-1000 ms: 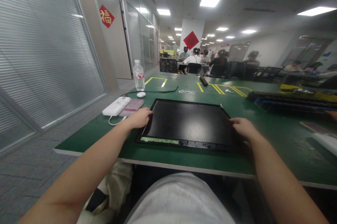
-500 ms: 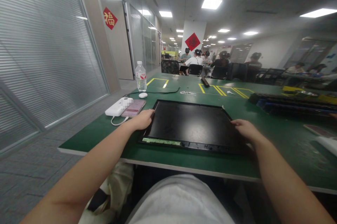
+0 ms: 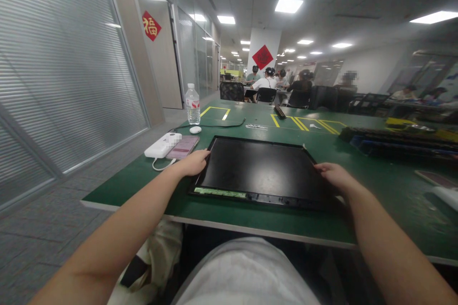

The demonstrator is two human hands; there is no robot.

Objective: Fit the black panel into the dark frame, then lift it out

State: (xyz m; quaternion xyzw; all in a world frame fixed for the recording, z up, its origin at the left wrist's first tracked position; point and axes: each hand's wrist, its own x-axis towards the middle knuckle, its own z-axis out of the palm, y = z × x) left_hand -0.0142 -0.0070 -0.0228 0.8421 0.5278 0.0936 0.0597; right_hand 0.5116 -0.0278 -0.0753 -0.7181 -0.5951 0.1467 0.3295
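Note:
A black flat display panel [image 3: 255,166] lies face up on the green table [image 3: 143,190], with a green circuit strip [image 3: 220,193] along the left part of its near edge. My left hand [image 3: 195,163] grips the panel's left edge, thumb on top and the other fingers mostly hidden. On the opposite side, my right hand [image 3: 334,176] is closed on the right edge, its thumb and forefinger at the rim. A small pale tab [image 3: 304,146] sticks up at the panel's far right corner.
Left of the panel lie a phone [image 3: 183,146], a white power bank [image 3: 162,145] with a cable, and a white earbud case [image 3: 195,130]. A water bottle [image 3: 192,104] stands behind them. Dark strips [image 3: 397,140] are piled at right. Several people sit at far tables.
The whole view has shifted slightly, so things appear a little further right and lower. Both hands keep their hold on the panel's edges, and the panel stays on the table.

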